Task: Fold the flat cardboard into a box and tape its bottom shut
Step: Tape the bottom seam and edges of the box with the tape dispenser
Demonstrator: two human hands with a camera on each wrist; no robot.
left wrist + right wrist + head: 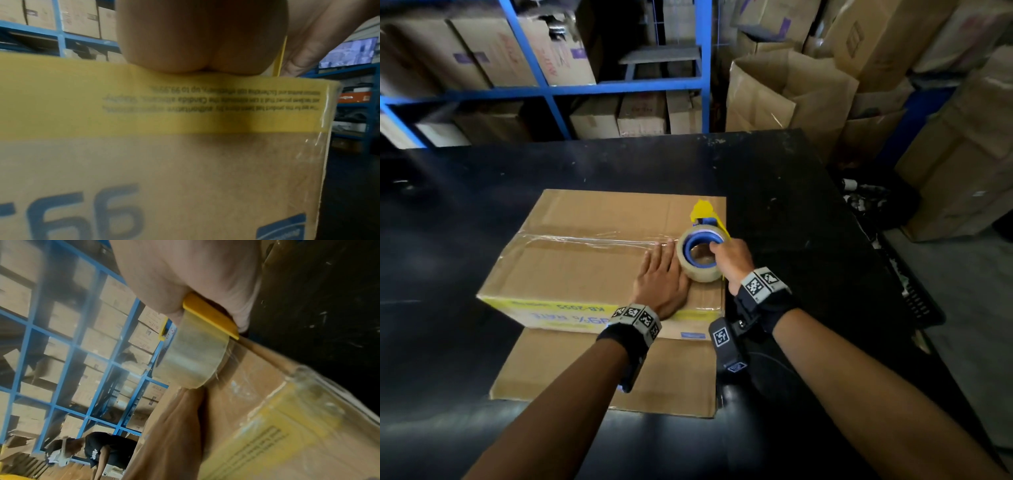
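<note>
A brown cardboard box [585,267] with a yellow band and blue print stands bottom-up on the black table [774,205]. Clear tape [592,241] runs along its middle seam. My left hand [661,277] lies flat on the box top near the right end, fingers straight; its palm [201,40] presses on the box edge [164,97]. My right hand [731,260] grips a yellow and blue tape dispenser [703,251] with a clear tape roll, standing on the box's right end just beside the left hand. The tape roll [193,356] touches the box [267,402].
A box flap [602,370] lies flat on the table toward me. Blue shelving [619,85] full of cartons stands behind the table, with open cartons [791,92] at the right. Another person [98,451] bends over in the right wrist view's background.
</note>
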